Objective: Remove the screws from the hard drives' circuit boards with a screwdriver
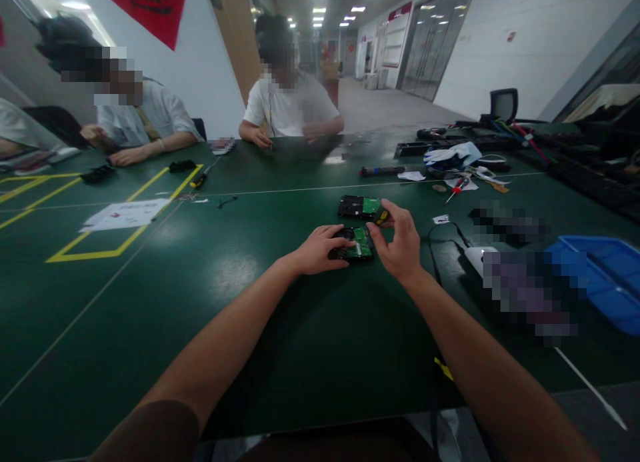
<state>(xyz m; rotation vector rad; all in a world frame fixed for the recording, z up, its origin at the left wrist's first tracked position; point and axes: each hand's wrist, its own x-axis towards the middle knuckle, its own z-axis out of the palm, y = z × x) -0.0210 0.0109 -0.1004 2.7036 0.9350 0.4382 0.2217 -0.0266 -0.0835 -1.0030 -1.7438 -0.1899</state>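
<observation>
Two hard drives with green circuit boards facing up lie in front of me. My left hand (323,250) grips the nearer hard drive (361,245), with fingers over its top and the thumb by its near edge. Just beyond it the second hard drive (353,206) lies flat on the table. My right hand (400,242) pinches a short black-and-yellow tool handle (383,215) between thumb and fingers, close to the right ends of both drives. Whether a shaft or tip extends from that handle is hidden.
On the green table (150,335), a blue tray (607,289) stands at right beside a white corded device (483,257). Farther back lie a red-handled screwdriver (456,190), gloves (453,155) and a dark cylinder (383,171). Paper sheets (125,213) lie left. People sit opposite.
</observation>
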